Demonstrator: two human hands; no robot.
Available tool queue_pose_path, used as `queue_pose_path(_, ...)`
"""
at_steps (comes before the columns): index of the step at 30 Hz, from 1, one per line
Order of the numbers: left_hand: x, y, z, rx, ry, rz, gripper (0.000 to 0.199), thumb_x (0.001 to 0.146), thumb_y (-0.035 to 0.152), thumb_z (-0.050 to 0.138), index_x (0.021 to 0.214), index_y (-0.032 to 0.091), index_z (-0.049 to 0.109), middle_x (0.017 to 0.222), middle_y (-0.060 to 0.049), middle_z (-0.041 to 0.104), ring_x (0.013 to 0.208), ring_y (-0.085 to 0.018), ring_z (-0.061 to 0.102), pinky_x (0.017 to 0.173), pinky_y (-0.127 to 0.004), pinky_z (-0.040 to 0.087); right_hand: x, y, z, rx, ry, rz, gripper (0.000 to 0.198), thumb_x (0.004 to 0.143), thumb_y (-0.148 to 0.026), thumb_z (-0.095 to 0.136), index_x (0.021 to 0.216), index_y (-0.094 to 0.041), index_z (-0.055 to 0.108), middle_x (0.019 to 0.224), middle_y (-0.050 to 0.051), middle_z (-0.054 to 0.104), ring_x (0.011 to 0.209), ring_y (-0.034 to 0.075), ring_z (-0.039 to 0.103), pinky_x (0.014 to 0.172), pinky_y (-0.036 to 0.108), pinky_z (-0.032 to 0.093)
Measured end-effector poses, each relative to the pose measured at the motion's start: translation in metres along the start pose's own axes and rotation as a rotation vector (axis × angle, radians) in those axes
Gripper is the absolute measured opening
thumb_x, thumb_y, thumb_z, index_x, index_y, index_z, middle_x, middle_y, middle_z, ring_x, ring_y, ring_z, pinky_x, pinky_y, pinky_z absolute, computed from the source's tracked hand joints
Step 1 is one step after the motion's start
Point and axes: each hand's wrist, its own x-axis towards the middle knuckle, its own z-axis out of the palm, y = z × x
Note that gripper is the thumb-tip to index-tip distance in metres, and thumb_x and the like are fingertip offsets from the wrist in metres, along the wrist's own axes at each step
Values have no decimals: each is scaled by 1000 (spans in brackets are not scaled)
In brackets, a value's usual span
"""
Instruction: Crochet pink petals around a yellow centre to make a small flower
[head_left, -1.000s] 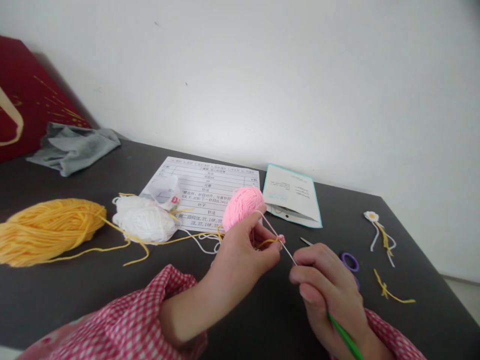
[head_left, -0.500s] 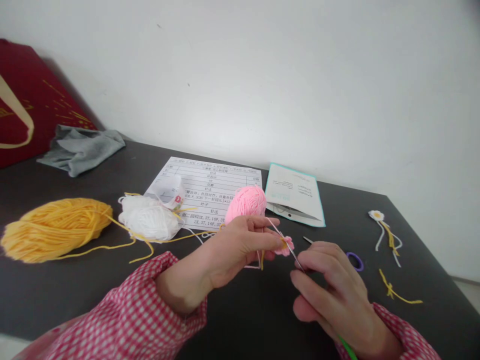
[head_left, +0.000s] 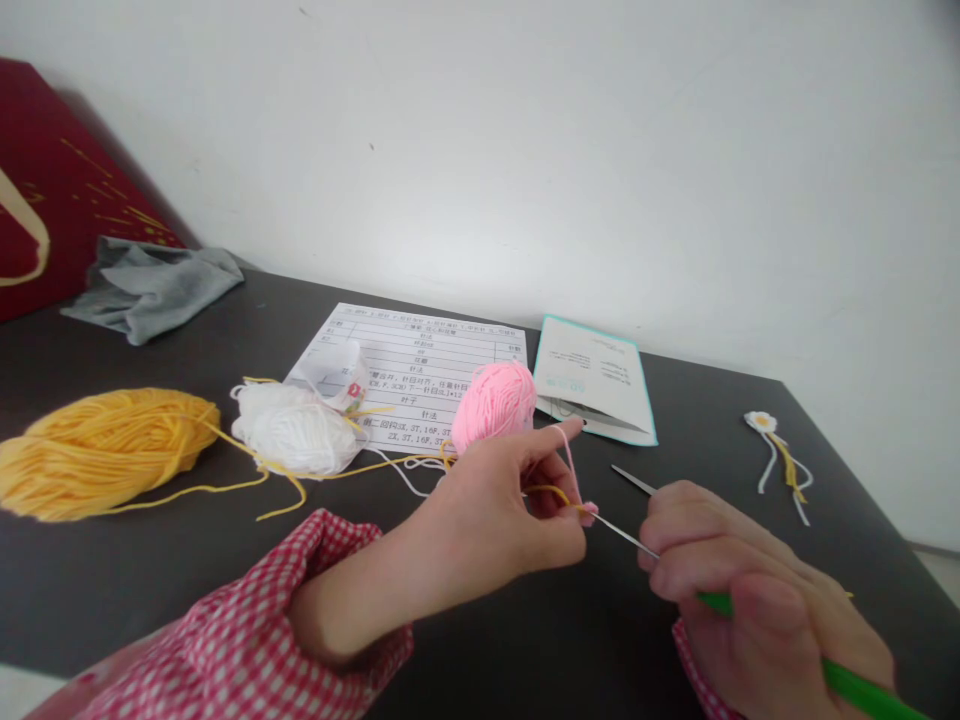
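Observation:
Between the fingers of my left hand (head_left: 517,510) is a small pink crochet piece (head_left: 589,511), mostly hidden by the thumb. Pink yarn (head_left: 570,460) runs taut from it over my raised index finger, and a yellow strand passes behind the thumb. My right hand (head_left: 757,590) is closed around a crochet hook (head_left: 855,690) with a green handle. The hook's thin metal shaft points left, its tip at the pink piece. Just behind my left hand sits the pink yarn ball (head_left: 495,402).
Yellow yarn (head_left: 112,450) and white yarn (head_left: 296,430) lie left on the dark table. Behind are a printed sheet (head_left: 420,350), a white packet (head_left: 592,375), a grey cloth (head_left: 161,290) and a red bag (head_left: 67,190). A metal point (head_left: 630,478) and a small flower (head_left: 761,422) are right.
My right hand has moved right and turned, showing more of the green handle. My left index finger has lifted, drawing the pink yarn up, and the pink piece has turned mostly out of sight.

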Motion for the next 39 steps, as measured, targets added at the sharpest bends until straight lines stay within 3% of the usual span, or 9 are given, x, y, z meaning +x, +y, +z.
queue_pose_path(2,1,-3,-1,-7,-43,5,20,67,4,66,82,18,69,67,6,60,62,-10,56,77,-30,48,9,0,5,144,63,61,47,103,-40,49,64,-21,68,57,4,60,57,18,57,54,34,45)
queue_pose_path(4,4,-8,-4,-57,-86,-35,20,66,7,69,83,18,69,66,7,59,59,-8,53,76,-30,46,18,1,11,303,115,199,48,101,-39,53,58,-20,64,51,1,55,54,15,53,51,29,42)
queue_pose_path(9,10,-13,-11,-230,-228,-194,23,64,14,73,87,16,73,67,4,63,68,-12,60,70,-29,44,29,7,19,716,125,800,47,84,-45,76,47,-19,60,45,-2,49,47,11,46,47,25,40)
queue_pose_path(13,10,-10,-9,-289,-137,-173,49,67,13,73,116,16,71,70,5,63,68,-12,59,69,-29,43,28,15,20,926,129,1021,43,75,-41,84,48,-18,59,44,-5,47,44,9,40,49,24,44)
queue_pose_path(17,10,-11,-5,-253,-55,-54,58,71,15,77,127,17,66,76,5,60,71,-11,57,76,-30,43,26,21,21,1011,148,1117,42,71,-35,87,49,-18,56,44,-7,44,43,6,35,51,21,44)
queue_pose_path(23,8,-16,-3,-159,-84,125,65,83,12,67,145,21,51,92,3,60,78,-9,52,78,-26,44,25,26,21,1115,154,1206,41,68,-29,89,51,-17,54,44,-8,42,42,4,34,46,17,41)
queue_pose_path(29,7,-18,-4,17,-59,196,34,86,10,64,117,21,70,88,2,59,77,-9,51,80,-26,44,26,25,21,1164,159,1214,39,68,-26,89,50,-17,55,43,-8,45,41,4,34,44,16,40)
queue_pose_path(34,8,-19,-3,-37,-83,192,63,83,7,63,144,23,53,86,4,59,78,-10,54,78,-26,43,26,22,24,1158,170,1179,39,68,-26,89,48,-16,57,42,-7,45,40,4,31,44,18,40)
queue_pose_path(39,10,-20,0,-206,-81,115,73,78,5,67,148,16,47,80,5,59,72,-7,52,74,-25,43,23,18,25,1098,229,1080,39,74,-33,85,50,-17,59,43,-6,45,42,6,35,46,20,44)
